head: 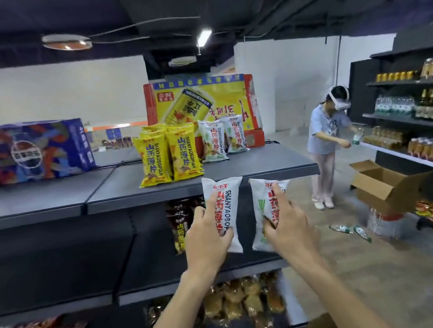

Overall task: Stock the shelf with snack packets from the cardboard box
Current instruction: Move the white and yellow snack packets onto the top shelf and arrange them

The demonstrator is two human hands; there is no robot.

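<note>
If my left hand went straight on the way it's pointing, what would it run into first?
Probably the front edge of the top shelf: the white packet in your left hand overlaps it at its top. Depth is unclear, so it may pass clear.

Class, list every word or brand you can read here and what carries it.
"SHANYAOBOPIAN": white packet in left hand; yellow packets on shelf.
"山药薄片": same packets; partly covered on second white packet in right hand.
"百事可乐": blue carton.
Yellow carton: print upside down, too blurred.
</note>
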